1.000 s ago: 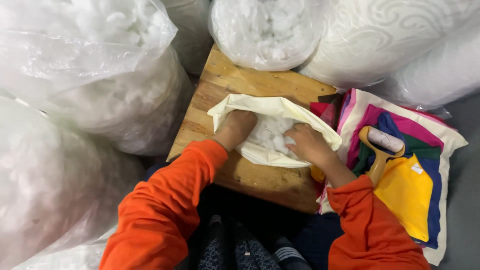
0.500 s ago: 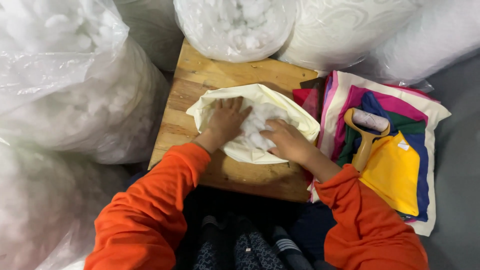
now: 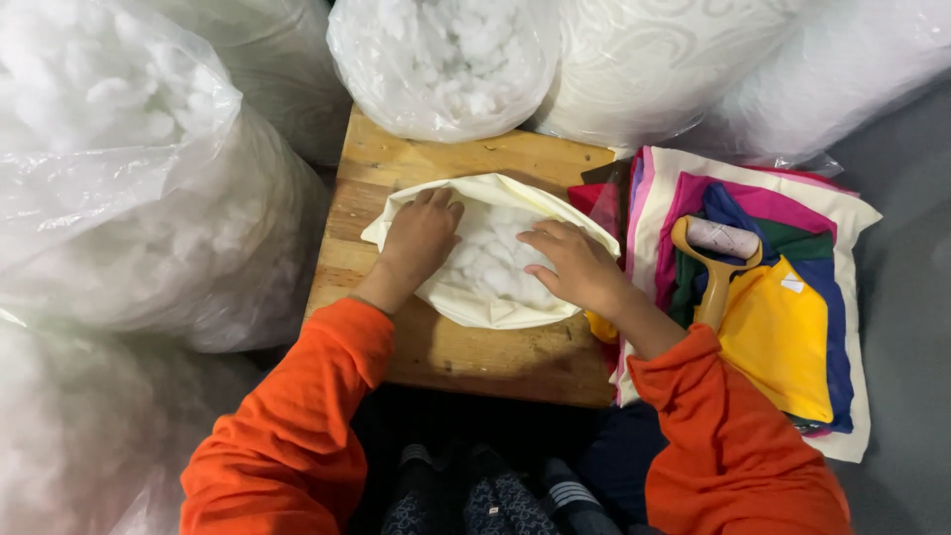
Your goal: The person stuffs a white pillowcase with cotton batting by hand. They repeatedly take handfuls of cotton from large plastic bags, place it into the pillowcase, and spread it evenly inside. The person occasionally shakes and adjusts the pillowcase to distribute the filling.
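Cream fabric cover (image 3: 485,297) sits mid-table, mouth open upward, white fibre stuffing (image 3: 485,260) showing inside. Left hand (image 3: 421,236) lies flat and open, palm down, fingers at the cover's upper-left rim, pressing on the fill. Right hand (image 3: 575,266) is also open, fingers spread and slightly curled, resting on the stuffing near the right rim. Neither hand grips anything.

Risks, as I read it:
- Both palms push down with nothing pinching the rim, so the fabric edge could fold inward or slide, letting fill spill onto the wooden table (image 3: 396,198).
- Cover lies close to the table's near edge; a hard push toward the body could drag it off.
- Uneven pressure likely gives lumps, left side packed, right side loose.
- Lint roller (image 3: 718,260) lies on the stack of coloured fabric pieces (image 3: 783,337) just beside the right forearm; an elbow swing could knock it or drag the stack.
- Clear bags of stuffing (image 3: 129,178) crowd the table's left and far sides, touching its edges; they could slump onto the work.
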